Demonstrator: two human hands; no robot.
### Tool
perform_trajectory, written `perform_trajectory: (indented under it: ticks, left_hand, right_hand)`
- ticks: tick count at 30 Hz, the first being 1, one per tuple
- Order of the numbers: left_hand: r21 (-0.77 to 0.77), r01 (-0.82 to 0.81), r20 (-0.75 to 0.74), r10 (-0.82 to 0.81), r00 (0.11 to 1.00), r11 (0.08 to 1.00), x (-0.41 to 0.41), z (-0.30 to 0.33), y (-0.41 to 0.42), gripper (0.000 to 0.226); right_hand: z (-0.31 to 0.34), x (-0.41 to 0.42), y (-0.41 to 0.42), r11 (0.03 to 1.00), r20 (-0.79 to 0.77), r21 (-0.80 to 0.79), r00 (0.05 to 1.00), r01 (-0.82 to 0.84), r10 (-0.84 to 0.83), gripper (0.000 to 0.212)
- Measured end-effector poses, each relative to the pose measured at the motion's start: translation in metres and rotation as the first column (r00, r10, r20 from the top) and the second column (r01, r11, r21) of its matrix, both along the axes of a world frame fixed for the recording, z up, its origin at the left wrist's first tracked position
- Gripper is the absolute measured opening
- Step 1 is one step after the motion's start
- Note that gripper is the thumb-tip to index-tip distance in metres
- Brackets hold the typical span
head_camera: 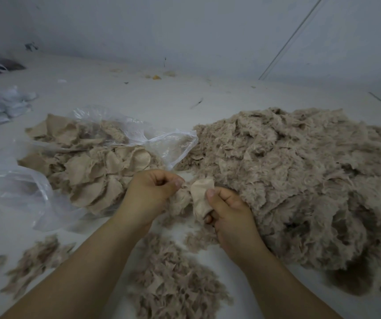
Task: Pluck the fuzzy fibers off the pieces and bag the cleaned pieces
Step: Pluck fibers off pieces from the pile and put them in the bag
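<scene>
Centre frame: right hand [228, 210] grips small beige fabric piece [200, 192]; left hand [155, 189] pinches its fuzzy fibers [180, 200]. Risk: weak pinch slips, leaving fuzz.

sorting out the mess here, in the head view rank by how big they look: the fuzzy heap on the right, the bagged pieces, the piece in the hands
1. fuzzy heap
2. bagged pieces
3. piece in the hands, clearly smallest, though nearest the camera

the right hand [227, 211] hides the beige piece's [202, 192] lower end; fuzzy pile [300, 180] runs off frame.
</scene>
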State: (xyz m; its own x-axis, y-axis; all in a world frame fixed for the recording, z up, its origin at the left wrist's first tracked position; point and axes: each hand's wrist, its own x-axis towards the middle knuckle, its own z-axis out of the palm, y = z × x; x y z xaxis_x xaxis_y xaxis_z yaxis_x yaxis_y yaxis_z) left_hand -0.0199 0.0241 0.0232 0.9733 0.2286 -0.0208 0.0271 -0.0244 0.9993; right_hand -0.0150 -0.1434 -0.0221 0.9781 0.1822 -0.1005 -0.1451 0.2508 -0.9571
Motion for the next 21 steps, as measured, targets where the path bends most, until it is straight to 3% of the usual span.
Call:
perform_trajectory:
  ticks: [8,10,14,15,17,19,21]
  left_hand:
    - [0.178,-0.205,0.131,0.183,0.974,0.963,0.02,0.0,0.0,0.028]
    - [0.315,-0.166,0.205,0.104,0.973,0.934,0.022,0.004,-0.004,0.02]
    - [0.634,-0.177,0.353,-0.078,0.932,0.753,0.017,0.013,-0.011,0.013]
    - [0.662,-0.172,0.357,-0.104,0.928,0.729,0.014,0.014,-0.012,0.024]
    - [0.597,-0.037,0.253,-0.144,0.957,0.801,0.009,0.013,-0.015,0.038]
    - [0.424,0.108,0.111,-0.17,0.979,0.899,0.004,0.012,-0.02,0.035]
    - [0.3,0.069,0.063,-0.092,0.994,0.951,0.002,0.008,-0.023,0.038]
  right_hand:
    - [-0.002,0.0,-0.003,0.992,-0.085,0.118,0.996,0.051,-0.041,0.017]
    - [-0.002,0.0,-0.002,0.993,-0.08,0.114,0.996,0.044,-0.035,0.018]
    - [-0.001,0.0,-0.001,0.993,-0.043,0.116,0.999,0.033,-0.028,0.021]
    - [0.0,-0.001,-0.001,0.992,-0.035,0.121,0.999,0.027,-0.023,0.022]
    - [0.0,0.0,-0.002,0.992,-0.018,0.123,1.0,0.005,-0.003,0.026]
    - [0.0,0.0,-0.002,0.994,-0.009,0.11,1.0,-0.009,0.011,0.028]
    - [0.001,0.0,0.0,0.995,-0.02,0.104,1.0,-0.002,0.004,0.026]
